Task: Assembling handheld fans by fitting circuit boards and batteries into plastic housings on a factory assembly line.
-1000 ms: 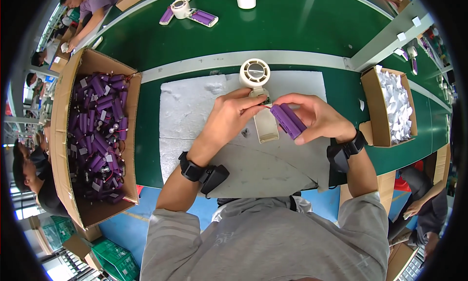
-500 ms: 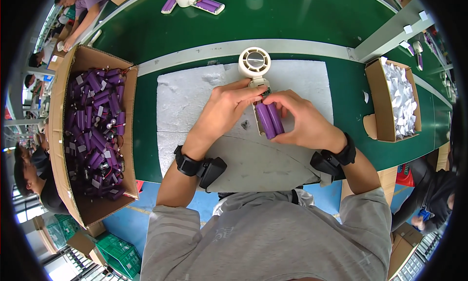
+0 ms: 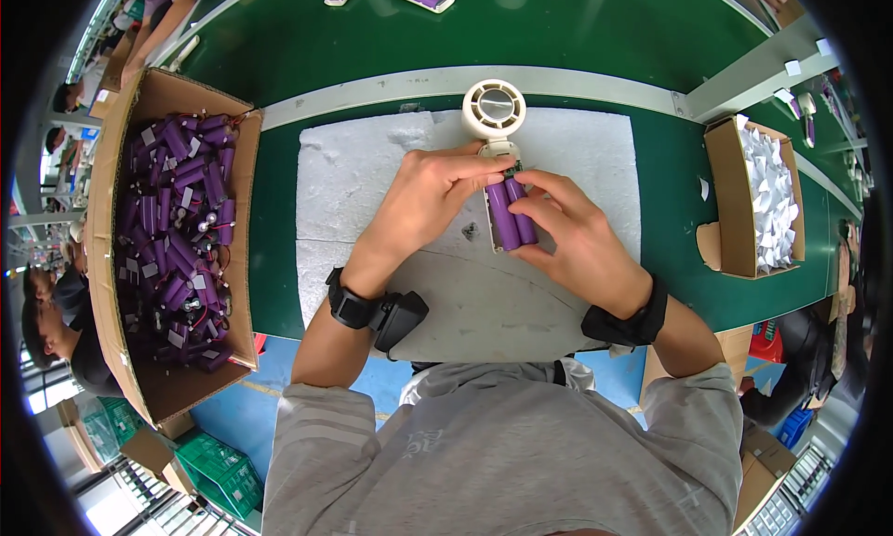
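A white handheld fan [image 3: 494, 110] lies on the foam board, its round head pointing away from me and its handle open. Two purple battery cells [image 3: 503, 218] sit side by side in the handle shell. My left hand [image 3: 414, 201] grips the fan at the top of the handle, thumb and fingertips by the small green circuit board [image 3: 513, 168]. On the other side, my right hand [image 3: 581, 243] holds the battery pair, thumb low on the cells and fingers near their upper end. The fingers partly hide the circuit board and any wires there.
A cardboard box [image 3: 251, 247] of purple battery packs stands at left. Another box [image 3: 735, 201] with white paper pieces is at right. The white foam board [image 3: 353, 173] lies on the green table [image 3: 670, 182]. A metal rail [image 3: 391, 87] crosses behind; more fans lie beyond it.
The batteries now lie straighter and farther into the handle shell. My right hand's fingers have moved up toward the circuit board, while my left hand keeps its hold. The view has shifted slightly.
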{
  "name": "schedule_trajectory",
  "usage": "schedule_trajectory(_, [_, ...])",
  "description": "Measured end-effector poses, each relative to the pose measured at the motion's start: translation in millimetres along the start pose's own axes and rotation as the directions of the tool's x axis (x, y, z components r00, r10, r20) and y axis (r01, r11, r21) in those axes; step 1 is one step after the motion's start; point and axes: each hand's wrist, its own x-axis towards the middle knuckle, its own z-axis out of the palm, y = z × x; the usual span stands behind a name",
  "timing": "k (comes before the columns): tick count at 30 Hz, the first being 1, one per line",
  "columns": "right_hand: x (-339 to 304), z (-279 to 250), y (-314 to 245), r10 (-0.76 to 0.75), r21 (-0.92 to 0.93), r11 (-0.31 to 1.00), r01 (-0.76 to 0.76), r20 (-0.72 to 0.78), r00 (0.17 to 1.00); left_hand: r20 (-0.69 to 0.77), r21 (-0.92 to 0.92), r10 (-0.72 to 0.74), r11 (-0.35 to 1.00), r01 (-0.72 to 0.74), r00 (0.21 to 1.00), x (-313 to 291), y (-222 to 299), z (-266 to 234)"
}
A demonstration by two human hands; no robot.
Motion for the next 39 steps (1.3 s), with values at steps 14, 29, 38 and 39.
schedule_trajectory(14, [5.5, -1.1, 10.7, -0.027, 0.145, 0.989, 0.018, 0.056, 0.998, 0.013, -0.017, -0.075, 0.997, 0.075, 0.997, -1.6, -4.1, 0.6])
schedule_trajectory(29, [15.3, -1.2, 0.9, 0.170, 0.081, 0.981, -0.179, 0.109, 0.979, 0.133, -0.052, -0.235, 0.969, 0.243, 0.963, 2.0, -0.2, -9.3])
schedule_trajectory(38, [10.8, -3.0, 2.0, 0.074, 0.066, 0.994, -0.083, 0.128, 0.989, 0.091, -0.194, -0.194, 0.959, 0.209, 0.977, -3.9, -8.2, -3.7])
schedule_trajectory(39, [10.4, -3.5, 2.2, 0.055, 0.019, 0.998, -0.058, 0.124, 0.991, 0.104, -0.186, -0.191, 0.960, 0.208, 0.976, -3.4, -6.8, -4.3])
